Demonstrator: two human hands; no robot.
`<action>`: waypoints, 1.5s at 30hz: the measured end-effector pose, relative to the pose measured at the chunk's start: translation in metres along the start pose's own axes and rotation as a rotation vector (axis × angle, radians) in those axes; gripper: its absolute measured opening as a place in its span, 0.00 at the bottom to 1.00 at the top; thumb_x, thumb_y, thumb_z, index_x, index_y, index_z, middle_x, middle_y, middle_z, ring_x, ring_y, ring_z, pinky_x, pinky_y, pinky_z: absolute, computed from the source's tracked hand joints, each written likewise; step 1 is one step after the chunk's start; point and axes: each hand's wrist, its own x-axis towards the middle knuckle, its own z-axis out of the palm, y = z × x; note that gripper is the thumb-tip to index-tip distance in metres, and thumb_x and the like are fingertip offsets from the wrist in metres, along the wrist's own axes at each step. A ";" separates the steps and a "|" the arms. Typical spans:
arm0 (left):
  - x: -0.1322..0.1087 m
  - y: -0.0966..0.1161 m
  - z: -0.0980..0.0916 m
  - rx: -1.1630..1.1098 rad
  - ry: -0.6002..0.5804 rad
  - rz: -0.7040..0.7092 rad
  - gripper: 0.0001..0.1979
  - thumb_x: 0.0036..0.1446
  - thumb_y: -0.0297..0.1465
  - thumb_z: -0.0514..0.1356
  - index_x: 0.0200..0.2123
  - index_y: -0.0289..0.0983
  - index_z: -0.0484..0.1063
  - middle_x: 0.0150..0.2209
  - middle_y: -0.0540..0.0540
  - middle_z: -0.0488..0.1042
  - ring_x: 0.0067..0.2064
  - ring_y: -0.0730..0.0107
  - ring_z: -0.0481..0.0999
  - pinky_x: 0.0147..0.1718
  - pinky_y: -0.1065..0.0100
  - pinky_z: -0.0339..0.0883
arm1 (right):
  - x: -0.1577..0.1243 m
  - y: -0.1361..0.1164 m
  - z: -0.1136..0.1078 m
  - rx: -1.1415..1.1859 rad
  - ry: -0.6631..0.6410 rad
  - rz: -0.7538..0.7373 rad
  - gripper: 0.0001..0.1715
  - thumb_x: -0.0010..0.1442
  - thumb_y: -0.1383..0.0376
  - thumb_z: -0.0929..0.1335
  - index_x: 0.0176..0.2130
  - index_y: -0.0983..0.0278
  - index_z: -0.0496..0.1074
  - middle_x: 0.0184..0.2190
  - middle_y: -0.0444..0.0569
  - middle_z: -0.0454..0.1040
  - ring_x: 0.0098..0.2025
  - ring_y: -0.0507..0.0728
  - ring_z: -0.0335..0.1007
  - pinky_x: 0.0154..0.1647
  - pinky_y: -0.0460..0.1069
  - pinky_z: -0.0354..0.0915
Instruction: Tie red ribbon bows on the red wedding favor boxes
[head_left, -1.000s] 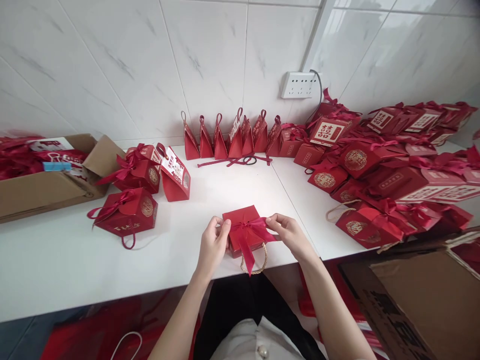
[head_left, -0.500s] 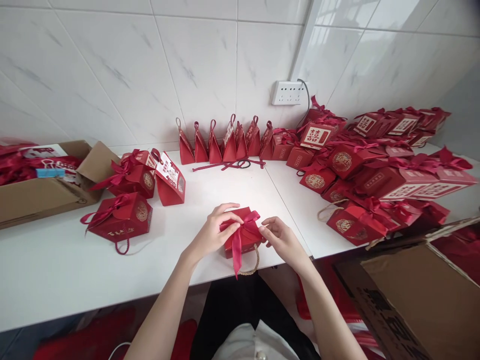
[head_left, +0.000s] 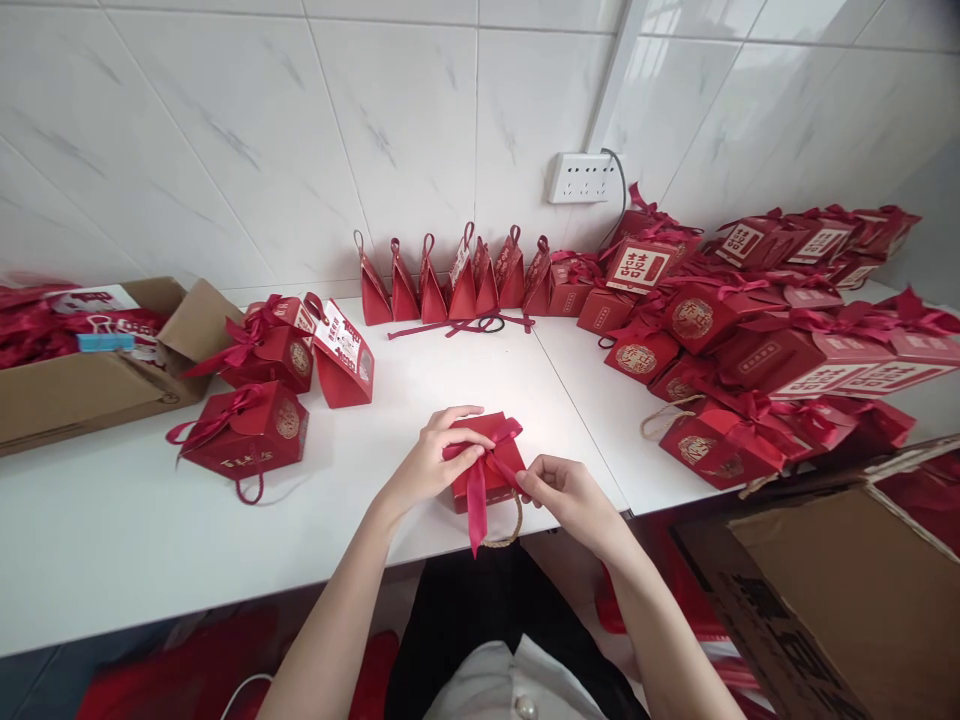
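A small red gift box sits at the table's front edge, a rope handle hanging from its near side. Over its top lies a shiny red ribbon, one tail drooping toward me. My left hand reaches over the box from the left, thumb and fingers pinching the ribbon near its crossing. On the right side my right hand has thumb and forefinger closed on the other ribbon tail, which is drawn out toward it.
Finished-looking red boxes with bows stand at left beside an open carton. Several upright red packets line the wall. Many bowed boxes are piled at right, near a large cardboard box. Loose ribbons lie behind.
My right hand has moved slightly down and closed on a ribbon tail, which now stretches toward it. My left hand keeps its pinch. The view has shifted slightly.
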 end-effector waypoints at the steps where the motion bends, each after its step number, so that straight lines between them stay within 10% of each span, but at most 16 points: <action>1: 0.000 0.000 0.000 -0.005 -0.003 -0.007 0.10 0.58 0.34 0.54 0.36 0.46 0.77 0.57 0.50 0.63 0.62 0.59 0.56 0.60 0.54 0.54 | 0.000 0.001 0.000 0.009 -0.005 0.003 0.21 0.54 0.50 0.66 0.23 0.64 0.63 0.21 0.43 0.65 0.25 0.50 0.59 0.28 0.47 0.56; 20: 0.000 -0.001 0.002 -0.087 0.009 -0.015 0.10 0.56 0.37 0.56 0.36 0.45 0.77 0.57 0.48 0.63 0.61 0.58 0.57 0.59 0.56 0.55 | 0.005 0.013 -0.013 0.000 -0.139 -0.103 0.22 0.51 0.53 0.69 0.20 0.64 0.60 0.18 0.40 0.60 0.21 0.47 0.50 0.22 0.45 0.49; 27: -0.018 -0.008 0.007 -0.247 0.528 -0.123 0.11 0.54 0.40 0.57 0.36 0.40 0.67 0.41 0.46 0.69 0.45 0.64 0.69 0.45 0.64 0.62 | 0.041 -0.002 -0.024 -0.275 0.170 -0.088 0.32 0.58 0.41 0.57 0.22 0.63 0.61 0.20 0.43 0.60 0.25 0.52 0.56 0.28 0.48 0.54; 34: -0.031 0.003 0.011 -0.260 0.312 -0.308 0.18 0.56 0.43 0.55 0.21 0.38 0.55 0.21 0.55 0.55 0.25 0.75 0.57 0.27 0.71 0.54 | 0.061 -0.005 0.000 -0.097 0.088 -0.124 0.27 0.57 0.45 0.62 0.22 0.62 0.57 0.19 0.40 0.56 0.23 0.50 0.51 0.27 0.47 0.52; 45: -0.026 0.005 0.035 -0.246 0.495 -0.363 0.17 0.59 0.41 0.51 0.23 0.40 0.53 0.21 0.55 0.53 0.23 0.75 0.55 0.23 0.72 0.53 | 0.020 0.017 0.010 0.097 0.253 -0.149 0.22 0.59 0.51 0.63 0.23 0.62 0.58 0.21 0.42 0.59 0.24 0.51 0.53 0.26 0.46 0.54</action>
